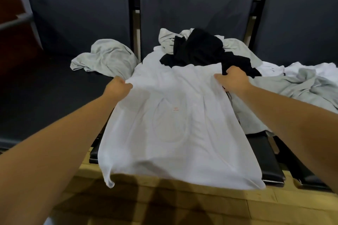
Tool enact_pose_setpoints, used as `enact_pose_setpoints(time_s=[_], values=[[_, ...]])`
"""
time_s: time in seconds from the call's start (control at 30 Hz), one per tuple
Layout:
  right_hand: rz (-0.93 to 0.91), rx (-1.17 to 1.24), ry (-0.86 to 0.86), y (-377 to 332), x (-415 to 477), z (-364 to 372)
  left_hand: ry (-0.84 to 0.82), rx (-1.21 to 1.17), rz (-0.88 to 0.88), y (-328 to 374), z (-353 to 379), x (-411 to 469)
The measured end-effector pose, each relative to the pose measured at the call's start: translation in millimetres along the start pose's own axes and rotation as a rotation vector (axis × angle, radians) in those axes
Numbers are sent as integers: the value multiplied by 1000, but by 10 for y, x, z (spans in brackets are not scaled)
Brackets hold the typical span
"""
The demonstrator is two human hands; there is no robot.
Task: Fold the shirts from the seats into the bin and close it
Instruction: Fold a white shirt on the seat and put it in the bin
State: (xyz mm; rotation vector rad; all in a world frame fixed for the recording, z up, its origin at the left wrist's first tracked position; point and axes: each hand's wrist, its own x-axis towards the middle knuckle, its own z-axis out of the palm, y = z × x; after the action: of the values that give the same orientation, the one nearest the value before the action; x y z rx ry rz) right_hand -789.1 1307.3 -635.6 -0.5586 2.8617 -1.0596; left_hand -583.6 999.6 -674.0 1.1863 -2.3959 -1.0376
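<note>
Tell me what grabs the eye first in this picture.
A white shirt lies spread across the middle seat, its near edge hanging over the front, with the left hand and right hand gripping its far corners. Behind it a black garment sits on a heap of pale clothes, and a crumpled grey shirt lies on the left seat.

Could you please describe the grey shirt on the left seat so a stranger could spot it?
Find the row of dark padded seats. On the leftmost seat lies one crumpled pale grey shirt. Unlike the other grey shirts, it sits outside the heap of black and white ones.
</note>
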Motion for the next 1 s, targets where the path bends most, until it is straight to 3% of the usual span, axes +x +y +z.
enact_pose_setpoints(time_s=[0.13,0.37,0.53,0.67,0.83,1.0], values=[[138,182,-16,-2,269,92,-21,-102,-106,69,117,299],[80,91,60,63,511,233,67,-113,-65,67,271,502],[79,91,46,54,494,163,31,-576,-114,39,109,552],[107,306,-63,-34,384,87,-77,-860,-207,86,-73,499],[358,680,-199,-204,303,3,-126,-889,-228,155,-213,371],[311,658,-298,-302,247,-100,-53,-647,-169,55,-336,411]])
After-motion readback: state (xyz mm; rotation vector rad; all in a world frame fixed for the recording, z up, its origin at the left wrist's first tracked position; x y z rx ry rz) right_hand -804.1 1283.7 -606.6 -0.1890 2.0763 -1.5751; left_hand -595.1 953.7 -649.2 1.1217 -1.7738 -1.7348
